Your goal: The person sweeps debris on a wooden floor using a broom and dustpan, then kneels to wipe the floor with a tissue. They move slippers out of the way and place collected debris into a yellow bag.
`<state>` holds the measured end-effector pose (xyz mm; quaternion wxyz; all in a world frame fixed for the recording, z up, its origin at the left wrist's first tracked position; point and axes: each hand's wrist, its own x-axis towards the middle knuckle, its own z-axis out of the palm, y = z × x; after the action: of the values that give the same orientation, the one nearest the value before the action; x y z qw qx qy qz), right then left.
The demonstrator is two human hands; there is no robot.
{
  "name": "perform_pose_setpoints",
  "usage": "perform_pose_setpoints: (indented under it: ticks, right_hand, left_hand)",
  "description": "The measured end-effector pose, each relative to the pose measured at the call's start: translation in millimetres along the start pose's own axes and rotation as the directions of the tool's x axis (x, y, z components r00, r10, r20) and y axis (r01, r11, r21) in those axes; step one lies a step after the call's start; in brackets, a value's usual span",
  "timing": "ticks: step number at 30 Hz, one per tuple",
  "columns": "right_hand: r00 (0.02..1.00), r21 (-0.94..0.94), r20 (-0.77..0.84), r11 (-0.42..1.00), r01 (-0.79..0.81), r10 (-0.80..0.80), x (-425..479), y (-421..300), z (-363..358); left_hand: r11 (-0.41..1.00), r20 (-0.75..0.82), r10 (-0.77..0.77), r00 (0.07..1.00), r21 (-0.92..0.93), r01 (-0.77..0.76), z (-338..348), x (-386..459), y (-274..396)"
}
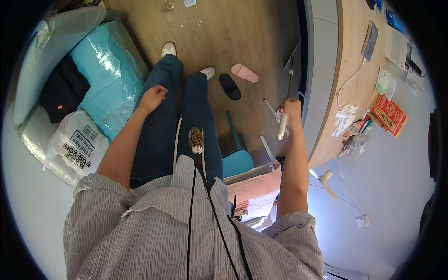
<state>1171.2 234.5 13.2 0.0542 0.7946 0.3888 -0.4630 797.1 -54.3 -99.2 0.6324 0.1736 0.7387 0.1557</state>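
Observation:
My right hand (pixel 291 106) is closed round a long-handled tool near the cabinet's dark edge. The tool's pale grip (pixel 282 126) sticks out below my fist, and its thin shaft (pixel 290 81) runs away from me to a flat piece by the floor, whose kind I cannot tell. My left hand (pixel 154 99) hangs above my thigh with its fingers curled; no object shows in it. Beyond my feet lies the wood-look floor (pixel 210 31), with small debris and a scrap of paper (pixel 190 3) on it.
A black slipper (pixel 230 86) and a pink slipper (pixel 245 73) lie ahead. At left are a plastic-wrapped blue package (pixel 108 70), black cloth (pixel 64 89) and a white plastic bag (pixel 79 141). A teal chair (pixel 238 163) stands at right, near a wooden desk (pixel 327 140) holding a phone (pixel 369 41).

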Motion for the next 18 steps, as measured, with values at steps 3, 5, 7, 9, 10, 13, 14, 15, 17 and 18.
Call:
perform_pose_setpoints:
  ticks: [3, 5, 7, 9, 10, 13, 14, 15, 17, 18]
  right_hand:
    - [0.997, -0.099, 0.044, 0.993, 0.061, -0.057, -28.1, -15.7, 14.5]
    - [0.992, -0.170, 0.098, 0.981, 0.097, -0.081, -54.9, -32.3, 21.1]
    - [0.996, -0.165, 0.080, 0.985, 0.054, -0.042, -70.3, -25.6, 14.9]
    - [0.997, -0.142, 0.070, 0.990, 0.023, -0.013, -84.5, -16.6, -3.8]
    - [0.995, -0.110, 0.097, 0.994, 0.017, -0.006, -85.2, -11.8, -22.4]
    - [0.994, -0.086, 0.095, 0.995, -0.041, 0.049, -78.1, 5.9, -79.6]
    - [0.995, -0.070, 0.095, 0.997, -0.021, 0.028, -75.0, 15.9, -89.5]
    - [0.998, -0.110, 0.065, 0.994, -0.006, 0.013, -72.5, 15.9, -87.9]
    - [1.000, -0.194, 0.016, 0.981, 0.023, -0.020, -60.0, 12.6, -79.6]
    - [0.999, -0.183, -0.013, 0.983, 0.027, -0.030, -47.5, 10.3, -73.2]
  left_hand:
    - [1.000, -0.002, 0.018, 1.000, -0.002, -0.018, 4.8, 4.9, -7.5]
    - [1.000, -0.031, 0.015, 0.999, 0.001, -0.015, 3.3, 7.8, -10.6]
    - [1.000, -0.017, -0.007, 1.000, -0.018, 0.007, 1.0, 3.7, -3.6]
    - [0.999, -0.016, -0.022, 1.000, -0.036, 0.021, -2.7, -0.3, -2.2]
    - [0.999, -0.020, -0.024, 1.000, -0.048, 0.023, -3.0, -1.1, -7.4]
    - [0.999, -0.040, -0.031, 0.999, -0.045, 0.030, -8.5, -4.0, -20.0]
    - [0.999, -0.047, -0.032, 0.998, -0.034, 0.030, -12.7, -2.8, -23.9]
    - [0.999, -0.053, -0.033, 0.998, -0.031, 0.031, -16.4, -2.5, -31.6]
    - [0.999, -0.070, -0.042, 0.997, -0.025, 0.040, -23.5, -2.2, -47.3]
    - [0.998, -0.072, -0.055, 0.996, -0.014, 0.054, -26.9, -3.7, -47.9]
